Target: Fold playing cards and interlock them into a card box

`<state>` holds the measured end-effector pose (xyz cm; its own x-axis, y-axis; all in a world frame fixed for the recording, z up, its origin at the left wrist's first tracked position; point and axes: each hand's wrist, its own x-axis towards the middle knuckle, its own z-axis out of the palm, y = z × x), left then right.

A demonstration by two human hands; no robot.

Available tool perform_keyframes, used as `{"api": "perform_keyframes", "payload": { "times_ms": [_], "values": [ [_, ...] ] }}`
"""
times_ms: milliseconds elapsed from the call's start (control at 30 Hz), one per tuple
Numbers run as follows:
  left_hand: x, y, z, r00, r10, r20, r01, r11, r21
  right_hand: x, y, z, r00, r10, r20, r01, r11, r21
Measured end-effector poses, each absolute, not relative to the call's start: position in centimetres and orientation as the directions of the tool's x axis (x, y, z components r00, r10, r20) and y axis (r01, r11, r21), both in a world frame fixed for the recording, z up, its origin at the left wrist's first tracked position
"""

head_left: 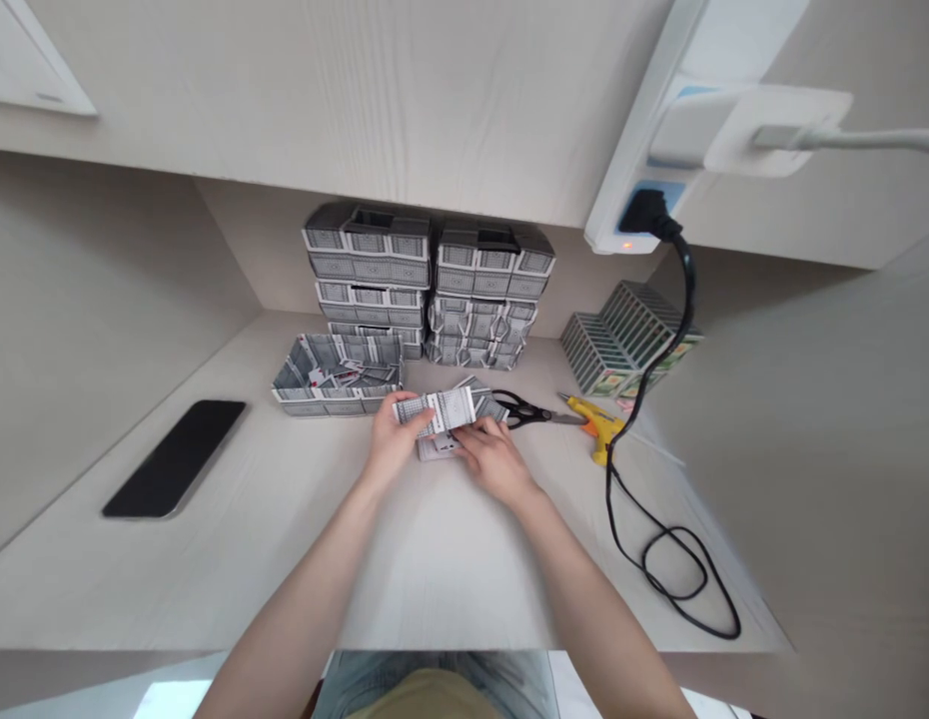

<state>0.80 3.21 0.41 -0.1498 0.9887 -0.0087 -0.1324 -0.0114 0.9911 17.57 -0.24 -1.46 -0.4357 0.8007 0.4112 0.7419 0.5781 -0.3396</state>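
Observation:
My left hand is closed on a strip of folded playing cards with grey patterned backs, thumb on top. Just right of it, the bent fingers of my right hand touch the playing cards lying under the strip; whether they grip one is too small to tell. More grey-backed cards lie behind my right fingers. Black scissors rest beside them, blades pointing right. An open box made of cards stands behind my left hand, with loose folded cards inside.
Stacked card boxes and a second stack stand at the back. On the right are a yellow glue gun, its black cord and green-striped card pieces. A phone lies left; a power strip hangs above.

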Motion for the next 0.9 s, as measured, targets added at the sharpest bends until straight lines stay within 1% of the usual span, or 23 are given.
{"api": "perform_keyframes", "payload": {
  "times_ms": [167,233,333,433,500,567,633,700,800,900],
  "values": [
    [0.5,2.9,1.2,-0.037,0.995,-0.095,-0.343,0.077,0.936,17.6,-0.3,-1.3,-0.451,0.787,0.42,0.742,0.593,-0.313],
    [0.2,2.8,1.5,-0.011,0.993,-0.114,-0.398,0.1,0.912,17.7,-0.5,-1.1,-0.448,0.783,0.432,0.742,0.595,-0.309],
    [-0.1,2.9,1.6,0.011,0.994,-0.105,-0.462,0.098,0.882,17.8,-0.7,-0.8,-0.412,0.773,0.482,0.733,0.595,-0.328],
    [-0.1,3.0,1.4,0.017,0.999,-0.046,-0.49,0.049,0.87,17.8,-0.6,-0.9,-0.372,0.754,0.541,0.699,0.612,-0.371],
    [-0.1,3.1,1.2,0.006,0.998,0.055,-0.404,-0.048,0.913,17.8,-0.5,-1.1,-0.372,0.74,0.56,0.653,0.637,-0.408],
    [0.0,3.0,1.1,-0.01,0.976,0.219,-0.195,-0.216,0.957,17.7,-0.4,-1.3,-0.383,0.729,0.567,0.598,0.664,-0.449],
    [-0.1,2.9,1.2,-0.01,0.92,0.392,0.046,-0.392,0.919,17.8,-0.3,-1.4,-0.371,0.721,0.585,0.558,0.677,-0.48],
    [-0.1,2.7,1.3,-0.004,0.858,0.514,0.207,-0.502,0.84,17.8,-0.3,-1.3,-0.323,0.721,0.613,0.553,0.669,-0.496],
    [-0.3,2.6,1.2,-0.026,0.801,0.598,0.305,-0.564,0.768,18.0,-0.3,-1.0,-0.219,0.726,0.652,0.579,0.635,-0.512],
    [-0.3,2.8,1.1,-0.071,0.774,0.629,0.312,-0.581,0.751,18.1,-0.6,-0.6,-0.121,0.731,0.672,0.604,0.591,-0.535]
  ]
}}
